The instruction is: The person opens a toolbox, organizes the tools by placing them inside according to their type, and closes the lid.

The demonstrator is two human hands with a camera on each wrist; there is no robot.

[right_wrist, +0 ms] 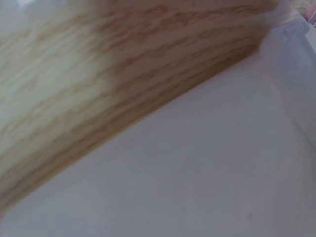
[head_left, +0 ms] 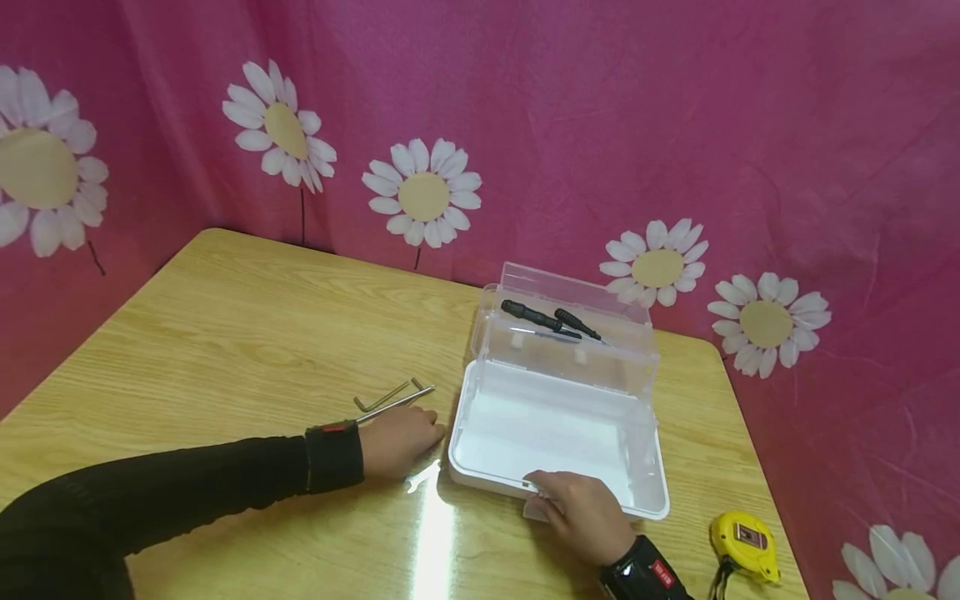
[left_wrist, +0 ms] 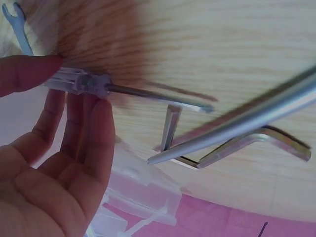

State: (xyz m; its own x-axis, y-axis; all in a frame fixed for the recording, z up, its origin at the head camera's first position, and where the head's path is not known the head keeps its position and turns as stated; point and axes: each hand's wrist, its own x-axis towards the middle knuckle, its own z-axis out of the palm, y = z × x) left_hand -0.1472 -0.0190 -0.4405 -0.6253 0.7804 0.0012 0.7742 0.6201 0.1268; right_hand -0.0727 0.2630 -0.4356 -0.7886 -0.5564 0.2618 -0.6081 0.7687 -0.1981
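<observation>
My left hand (head_left: 401, 442) is left of the white box, low over the table. In the left wrist view its thumb and fingers pinch the clear handle of a small screwdriver (left_wrist: 79, 81), whose shaft points away from the palm. Near it lie bent hex keys (left_wrist: 237, 143), crossed in view by a long silver rod (left_wrist: 247, 118). An open-end wrench (left_wrist: 19, 29) lies on the hand's other side. My right hand (head_left: 588, 512) grips the front edge of the white toolbox (head_left: 483, 475), by its latch. The right wrist view shows only the box's white surface and wood grain.
The toolbox's clear lid (head_left: 573, 367) stands open at the back, with two black-handled screwdrivers (head_left: 534, 315) on it. A yellow tape measure (head_left: 744, 546) sits near the table's right edge. A pink flowered curtain (head_left: 525, 125) hangs behind the wooden table (head_left: 262, 333).
</observation>
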